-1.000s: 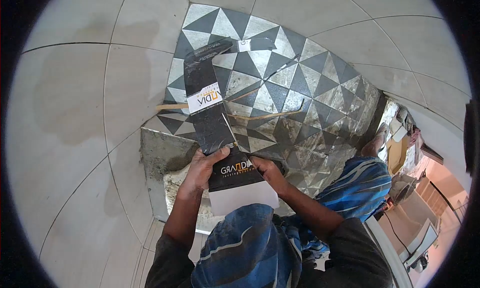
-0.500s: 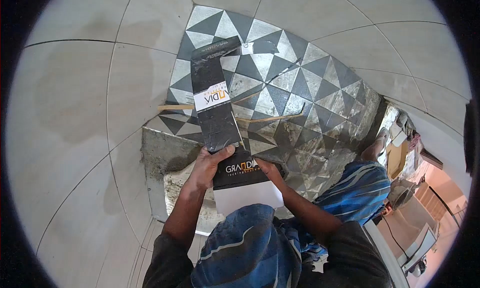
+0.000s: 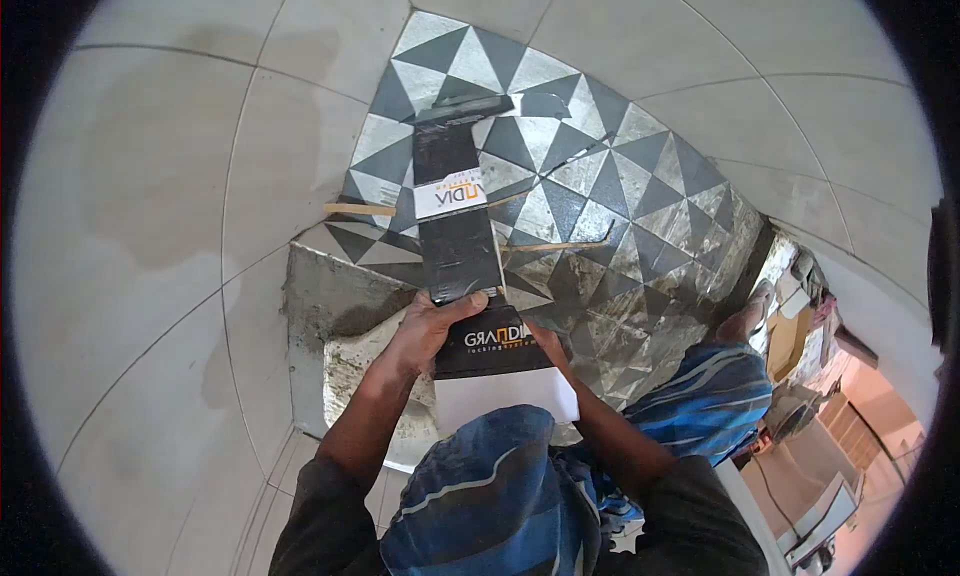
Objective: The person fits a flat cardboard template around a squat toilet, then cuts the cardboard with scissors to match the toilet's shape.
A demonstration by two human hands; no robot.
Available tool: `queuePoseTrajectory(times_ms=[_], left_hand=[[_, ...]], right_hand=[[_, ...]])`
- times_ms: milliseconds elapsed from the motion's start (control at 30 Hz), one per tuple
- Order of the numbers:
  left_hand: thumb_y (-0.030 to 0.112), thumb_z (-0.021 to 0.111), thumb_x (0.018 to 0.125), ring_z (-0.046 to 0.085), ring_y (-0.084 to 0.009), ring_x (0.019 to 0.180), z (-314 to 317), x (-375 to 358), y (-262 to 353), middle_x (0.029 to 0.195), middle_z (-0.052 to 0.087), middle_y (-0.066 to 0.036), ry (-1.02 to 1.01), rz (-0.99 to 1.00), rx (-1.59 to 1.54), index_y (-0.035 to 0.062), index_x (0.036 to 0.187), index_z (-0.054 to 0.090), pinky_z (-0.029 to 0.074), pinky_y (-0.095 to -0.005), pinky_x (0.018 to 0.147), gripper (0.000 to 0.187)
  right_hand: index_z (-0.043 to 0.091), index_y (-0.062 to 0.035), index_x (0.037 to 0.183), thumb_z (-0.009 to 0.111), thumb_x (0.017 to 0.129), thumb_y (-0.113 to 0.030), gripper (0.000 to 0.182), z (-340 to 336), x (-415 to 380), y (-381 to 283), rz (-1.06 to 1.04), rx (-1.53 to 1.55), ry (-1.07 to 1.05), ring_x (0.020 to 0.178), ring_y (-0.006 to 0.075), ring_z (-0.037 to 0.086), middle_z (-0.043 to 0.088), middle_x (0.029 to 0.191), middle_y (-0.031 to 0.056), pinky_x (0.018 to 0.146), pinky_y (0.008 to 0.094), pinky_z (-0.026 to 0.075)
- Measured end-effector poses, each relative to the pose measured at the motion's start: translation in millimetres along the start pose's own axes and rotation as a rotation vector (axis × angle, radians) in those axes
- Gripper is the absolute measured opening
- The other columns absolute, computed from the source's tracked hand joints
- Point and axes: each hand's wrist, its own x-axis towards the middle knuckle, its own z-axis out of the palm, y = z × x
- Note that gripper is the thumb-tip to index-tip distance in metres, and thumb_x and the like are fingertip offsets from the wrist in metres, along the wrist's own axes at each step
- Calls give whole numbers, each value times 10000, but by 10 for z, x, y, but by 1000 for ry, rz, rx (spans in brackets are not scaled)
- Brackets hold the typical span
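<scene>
Holding: flattened black carton (image 3: 458,231), low over the triangle-patterned tiles (image 3: 600,176)
Left hand (image 3: 430,331): fingers clamped on carton's left edge
Right hand (image 3: 548,341): mostly hidden behind carton, grip unclear

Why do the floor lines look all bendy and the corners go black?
Head view: a fisheye lens bows the straight tile joints into curves and leaves a black ring round the edge. The black cardboard strip held by the left hand and right hand is sharp. The patterned tiles shine with soft glare. The room at lower right is washed out pink.
</scene>
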Motion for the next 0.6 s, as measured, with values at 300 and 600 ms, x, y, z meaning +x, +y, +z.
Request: queuePoseTrajectory(times_ms=[300,600], left_hand=[[175,774,858,700,-171,775,38,17,-33,990,697,-97,-7,17,12,31,1151,614,606,-308,658,364],[180,773,865,687,-177,827,53,20,0,987,694,-93,28,41,105,15,1150,618,577,-331,715,364]], right_hand=[[577,-75,1283,668,902,-166,402,-119,40,430,82,70,-68,919,176,676,692,1090,98,826,320,534],[577,-77,1293,660,909,-160,401,-175,42,431,7,-28,-37,913,173,678,696,1089,92,816,318,538]])
